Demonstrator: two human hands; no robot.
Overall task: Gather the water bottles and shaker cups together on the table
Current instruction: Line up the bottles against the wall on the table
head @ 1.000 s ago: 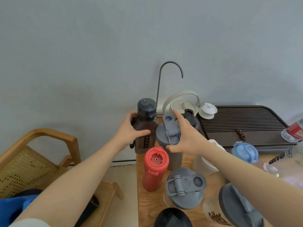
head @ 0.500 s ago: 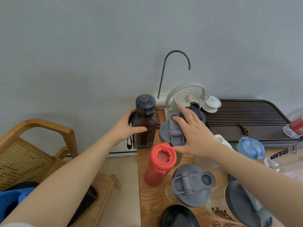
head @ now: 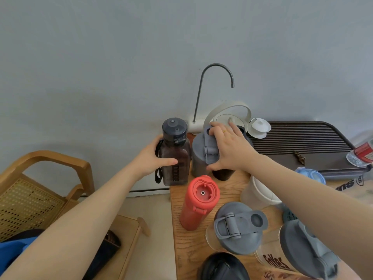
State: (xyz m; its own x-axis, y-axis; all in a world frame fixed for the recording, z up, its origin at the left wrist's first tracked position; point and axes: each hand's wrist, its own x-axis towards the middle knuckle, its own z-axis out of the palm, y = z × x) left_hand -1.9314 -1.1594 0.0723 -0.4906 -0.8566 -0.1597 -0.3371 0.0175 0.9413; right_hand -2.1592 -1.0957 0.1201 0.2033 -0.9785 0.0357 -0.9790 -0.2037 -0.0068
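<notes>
My left hand (head: 153, 158) wraps the dark square bottle (head: 177, 158) with a black cap at the table's far left corner. Right beside it stands a grey shaker cup (head: 198, 156), and my right hand (head: 230, 148) grips its grey flip lid from above. A red bottle (head: 198, 203) stands closer to me. Nearer still are a clear shaker with a grey lid (head: 238, 225), a second grey-lidded shaker with lettering (head: 302, 251), a white cup (head: 258, 193), a blue-lidded bottle (head: 310, 174) and a black lid (head: 224, 267).
The wooden table (head: 181, 243) ends at its left edge just beside the red bottle. A dark slatted tea tray (head: 302, 142), a white kettle (head: 228, 116) and a curved tap (head: 214, 81) stand at the back. A rattan chair (head: 40, 188) is at the left.
My right hand has shifted further over the grey shaker's lid, fingers curling around its far side. The dark bottle and the shaker now stand closer together. The camera moved slightly.
</notes>
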